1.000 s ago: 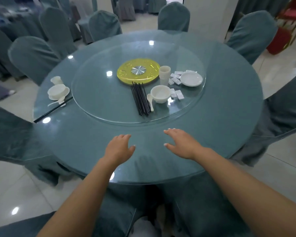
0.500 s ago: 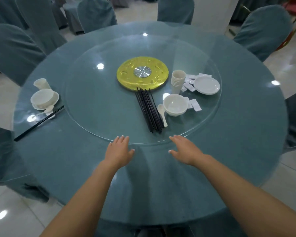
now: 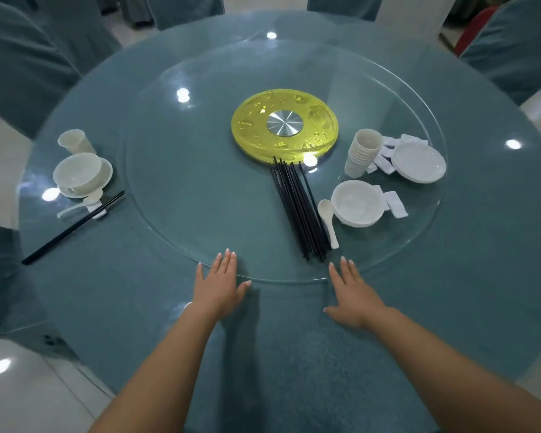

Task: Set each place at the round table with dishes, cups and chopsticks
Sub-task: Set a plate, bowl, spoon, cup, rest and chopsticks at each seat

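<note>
Both hands flat, fingers straight, at the near edge of the glass turntable (image 3: 175,170). Left hand (image 3: 220,284) & right hand (image 3: 353,292) hold nothing. Just past the right fingers: a bunch of black chopsticks (image 3: 300,210), a white spoon (image 3: 328,221) beside them, then a bowl (image 3: 358,203). Further out, a stack of cups (image 3: 362,153), a plate (image 3: 419,162), small white rests (image 3: 395,204). Far left of the left fingers, one place is set w/ bowl on plate (image 3: 82,175), cup (image 3: 74,141), chopstick pair (image 3: 72,228).

Teal-covered chairs (image 3: 22,60) ring a dining room — pale glossy floor tiles (image 3: 28,379) mirror ceiling lights, a red chair (image 3: 473,26) behind.
</note>
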A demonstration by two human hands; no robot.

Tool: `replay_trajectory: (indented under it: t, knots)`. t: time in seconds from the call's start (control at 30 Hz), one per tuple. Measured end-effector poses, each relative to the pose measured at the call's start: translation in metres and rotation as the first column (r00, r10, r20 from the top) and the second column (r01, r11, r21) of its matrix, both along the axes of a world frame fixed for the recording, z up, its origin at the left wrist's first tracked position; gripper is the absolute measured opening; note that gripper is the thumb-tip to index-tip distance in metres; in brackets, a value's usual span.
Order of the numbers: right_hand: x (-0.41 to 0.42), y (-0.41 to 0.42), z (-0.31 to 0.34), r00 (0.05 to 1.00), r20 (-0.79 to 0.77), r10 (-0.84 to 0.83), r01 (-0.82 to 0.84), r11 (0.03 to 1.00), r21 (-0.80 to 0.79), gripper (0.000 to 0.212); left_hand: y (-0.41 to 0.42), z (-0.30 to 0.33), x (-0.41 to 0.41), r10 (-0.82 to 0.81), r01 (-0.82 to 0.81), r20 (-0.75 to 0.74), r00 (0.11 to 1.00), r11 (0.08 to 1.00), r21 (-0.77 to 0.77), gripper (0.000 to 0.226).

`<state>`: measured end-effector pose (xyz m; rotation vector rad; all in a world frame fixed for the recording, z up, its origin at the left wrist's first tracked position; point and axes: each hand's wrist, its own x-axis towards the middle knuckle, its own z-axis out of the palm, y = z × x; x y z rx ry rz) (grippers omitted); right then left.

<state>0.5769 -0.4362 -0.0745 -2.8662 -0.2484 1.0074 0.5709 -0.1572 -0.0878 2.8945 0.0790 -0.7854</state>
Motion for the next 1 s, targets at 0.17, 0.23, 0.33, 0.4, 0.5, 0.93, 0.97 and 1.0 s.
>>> replay_trajectory:
  t: [0.17, 0.23, 0.33, 0.4, 0.5, 0.93, 0.97, 1.0]
  knots:
    - [-0.003, 0.008, 0.001, 0.998, 0.009, 0.063, -0.063, 0.998, 0.027, 0.096, 0.009, 0.005, 0.005, 0.097, -0.097, -0.005, 0.995, 0.995, -0.006, 0.073]
    - [-0.004, 0.012, 0.002, 0.996, -0.001, 0.09, -0.09, 0.994, 0.059, 0.096, 0.01, 0.008, 0.007, 0.144, -0.144, -0.023, 0.989, 0.99, 0.003, 0.073]
    - [-0.001, 0.016, 0.007, 0.99, -0.016, 0.137, -0.134, 0.981, 0.137, 0.09, 0.007, 0.013, 0.005, 0.134, -0.133, -0.023, 0.991, 0.991, 0.014, 0.072]
    - [0.003, 0.017, 0.011, 0.986, -0.021, 0.166, -0.158, 0.968, 0.195, 0.083, 0.005, 0.018, 0.004, 0.107, -0.107, -0.012, 0.994, 0.994, 0.021, 0.071]
    - [0.009, 0.018, 0.016, 0.99, 0.007, 0.144, -0.141, 0.954, 0.264, 0.071, 0.004, 0.026, 0.004, 0.104, -0.104, -0.003, 0.995, 0.994, 0.027, 0.071]
    - [0.047, -0.058, 0.011, 0.916, 0.385, -0.11, 0.046, 0.984, 0.171, 0.034, -0.017, 0.02, -0.009, 0.049, -0.045, -0.057, 0.997, 0.997, 0.06, 0.067]
    - [0.049, -0.06, 0.009, 0.92, 0.379, -0.101, 0.043, 0.987, 0.157, 0.033, -0.017, 0.02, -0.01, 0.051, -0.047, -0.063, 0.997, 0.996, 0.071, 0.067]
    - [0.051, -0.061, 0.008, 0.929, 0.359, -0.089, 0.041, 0.99, 0.138, 0.031, -0.017, 0.021, -0.01, 0.058, -0.052, -0.07, 0.996, 0.995, 0.082, 0.067]
